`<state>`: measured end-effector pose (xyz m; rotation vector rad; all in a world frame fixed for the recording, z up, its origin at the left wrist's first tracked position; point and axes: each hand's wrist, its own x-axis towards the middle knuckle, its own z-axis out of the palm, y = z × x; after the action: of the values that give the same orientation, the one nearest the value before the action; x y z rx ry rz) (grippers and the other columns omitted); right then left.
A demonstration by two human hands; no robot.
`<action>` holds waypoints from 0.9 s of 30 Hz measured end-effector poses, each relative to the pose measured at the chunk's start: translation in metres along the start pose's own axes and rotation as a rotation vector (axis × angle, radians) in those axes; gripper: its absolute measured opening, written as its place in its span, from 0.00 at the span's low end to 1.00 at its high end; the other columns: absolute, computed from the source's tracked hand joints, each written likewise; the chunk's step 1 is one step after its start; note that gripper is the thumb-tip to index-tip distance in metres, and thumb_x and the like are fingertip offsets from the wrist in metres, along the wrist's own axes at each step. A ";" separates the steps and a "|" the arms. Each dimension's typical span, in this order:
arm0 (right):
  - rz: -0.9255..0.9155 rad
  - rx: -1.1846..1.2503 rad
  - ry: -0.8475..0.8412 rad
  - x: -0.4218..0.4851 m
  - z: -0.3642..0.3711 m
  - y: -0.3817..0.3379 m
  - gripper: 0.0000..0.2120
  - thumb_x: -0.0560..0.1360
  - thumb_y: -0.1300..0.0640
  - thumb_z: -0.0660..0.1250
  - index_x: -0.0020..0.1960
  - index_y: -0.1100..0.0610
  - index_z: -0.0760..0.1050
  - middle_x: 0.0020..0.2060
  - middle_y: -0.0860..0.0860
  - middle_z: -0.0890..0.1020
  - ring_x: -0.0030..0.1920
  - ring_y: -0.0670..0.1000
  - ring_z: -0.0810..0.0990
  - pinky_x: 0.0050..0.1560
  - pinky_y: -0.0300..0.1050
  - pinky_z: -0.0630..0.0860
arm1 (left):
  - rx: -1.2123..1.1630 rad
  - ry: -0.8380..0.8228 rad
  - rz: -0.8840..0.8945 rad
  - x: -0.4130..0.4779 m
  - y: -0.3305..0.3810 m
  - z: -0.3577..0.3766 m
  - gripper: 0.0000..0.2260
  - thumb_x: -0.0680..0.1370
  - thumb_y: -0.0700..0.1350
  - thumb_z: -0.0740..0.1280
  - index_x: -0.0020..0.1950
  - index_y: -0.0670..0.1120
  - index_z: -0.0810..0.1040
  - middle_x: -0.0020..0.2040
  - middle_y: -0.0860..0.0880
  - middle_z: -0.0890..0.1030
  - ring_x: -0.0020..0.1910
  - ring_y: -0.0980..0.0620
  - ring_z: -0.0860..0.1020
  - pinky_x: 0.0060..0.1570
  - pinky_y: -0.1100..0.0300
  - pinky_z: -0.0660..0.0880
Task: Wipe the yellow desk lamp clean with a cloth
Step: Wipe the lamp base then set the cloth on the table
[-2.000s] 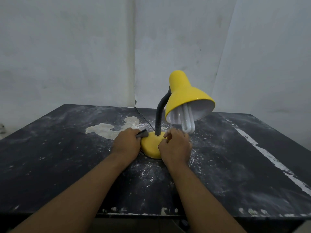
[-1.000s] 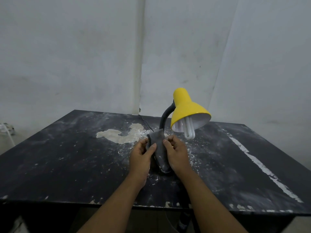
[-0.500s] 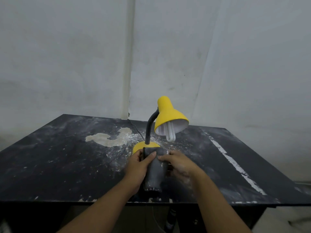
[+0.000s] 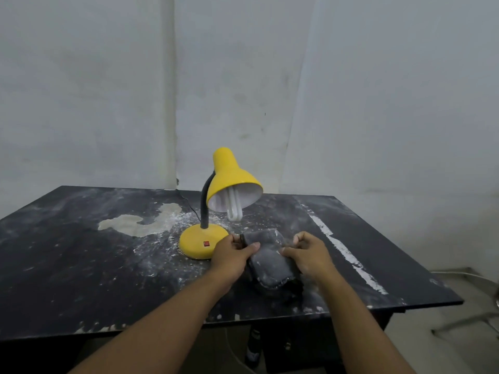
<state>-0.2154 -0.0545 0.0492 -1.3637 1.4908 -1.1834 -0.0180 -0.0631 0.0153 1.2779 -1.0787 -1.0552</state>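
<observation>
Your left hand (image 4: 234, 255) and right hand (image 4: 310, 253) both pinch the grey cloth (image 4: 268, 261), fingers curled, beside the yellow lamp (image 4: 216, 209) base.

Left of the yellow lamp (image 4: 232, 179) the dark, powder-streaked surface (image 4: 81, 252) lies open out to its edge, and there is more open room well to the lamp's right, past the white stripe (image 4: 343, 249). In front and right of the lamp's base, the left hand (image 4: 232, 255), the right hand (image 4: 310, 255) and the grey cloth (image 4: 267, 260) pinched between them block the way in. The shade and bulb (image 4: 234, 209) overhang the surface right of the neck, leaving a low gap beneath. A thin cord (image 4: 189, 205) trails from behind the lamp toward the wall (image 4: 108, 103).
</observation>
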 end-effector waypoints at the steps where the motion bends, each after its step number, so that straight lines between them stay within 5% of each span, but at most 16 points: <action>1: -0.036 -0.005 0.049 0.001 0.000 0.005 0.15 0.75 0.67 0.80 0.38 0.56 0.76 0.32 0.52 0.82 0.35 0.52 0.79 0.36 0.45 0.78 | 0.050 0.031 0.051 0.003 0.000 0.005 0.11 0.77 0.45 0.81 0.54 0.43 0.82 0.50 0.47 0.89 0.51 0.48 0.87 0.54 0.49 0.85; 3: -0.097 -0.028 0.140 0.006 0.003 0.013 0.12 0.76 0.66 0.79 0.37 0.56 0.84 0.33 0.48 0.87 0.38 0.50 0.86 0.40 0.40 0.82 | 0.128 0.065 0.144 0.008 -0.003 0.015 0.12 0.77 0.46 0.81 0.52 0.47 0.79 0.50 0.50 0.87 0.51 0.48 0.86 0.54 0.47 0.84; 7: -0.199 -0.151 0.264 0.012 0.015 0.040 0.11 0.80 0.64 0.75 0.52 0.49 0.90 0.46 0.42 0.90 0.47 0.39 0.88 0.53 0.42 0.87 | 0.343 -0.007 0.350 0.007 -0.023 0.025 0.21 0.76 0.46 0.80 0.60 0.54 0.71 0.59 0.54 0.79 0.56 0.52 0.82 0.56 0.52 0.82; 9: -0.257 -0.291 0.258 0.014 0.019 0.054 0.14 0.80 0.64 0.72 0.60 0.50 0.89 0.54 0.42 0.88 0.56 0.42 0.85 0.60 0.42 0.84 | 0.504 -0.040 0.451 0.006 -0.033 0.025 0.21 0.77 0.48 0.78 0.62 0.55 0.70 0.61 0.54 0.75 0.58 0.55 0.77 0.57 0.61 0.76; 12: -0.314 -0.448 0.289 0.017 0.023 0.063 0.16 0.78 0.64 0.73 0.61 0.48 0.87 0.60 0.42 0.81 0.63 0.45 0.75 0.57 0.31 0.72 | 0.682 -0.081 0.532 0.004 -0.042 0.027 0.18 0.78 0.53 0.75 0.65 0.55 0.74 0.62 0.56 0.74 0.61 0.56 0.73 0.63 0.60 0.73; 16: -0.367 -0.525 0.389 0.011 0.022 0.058 0.11 0.78 0.59 0.73 0.53 0.43 0.87 0.51 0.38 0.82 0.54 0.42 0.76 0.59 0.44 0.72 | 0.771 -0.078 0.597 0.003 -0.046 0.030 0.16 0.80 0.55 0.73 0.66 0.53 0.79 0.61 0.58 0.74 0.60 0.59 0.72 0.61 0.63 0.72; 23: -0.381 -0.737 0.357 0.008 0.030 0.057 0.09 0.76 0.57 0.68 0.42 0.46 0.84 0.36 0.41 0.82 0.43 0.43 0.75 0.55 0.44 0.58 | 0.720 -0.066 0.597 0.003 -0.046 0.027 0.12 0.80 0.57 0.72 0.61 0.54 0.82 0.56 0.59 0.76 0.55 0.60 0.74 0.56 0.65 0.75; 27: -0.399 -0.763 0.352 0.009 0.031 0.056 0.08 0.73 0.57 0.68 0.38 0.47 0.81 0.34 0.42 0.81 0.40 0.45 0.75 0.57 0.49 0.66 | 0.793 -0.081 0.597 0.000 -0.036 0.025 0.16 0.80 0.59 0.70 0.65 0.54 0.81 0.60 0.58 0.80 0.59 0.58 0.75 0.58 0.66 0.72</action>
<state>-0.2018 -0.0683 -0.0130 -2.1149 2.1201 -1.1787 -0.0428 -0.0689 -0.0207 1.3626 -1.8981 -0.2077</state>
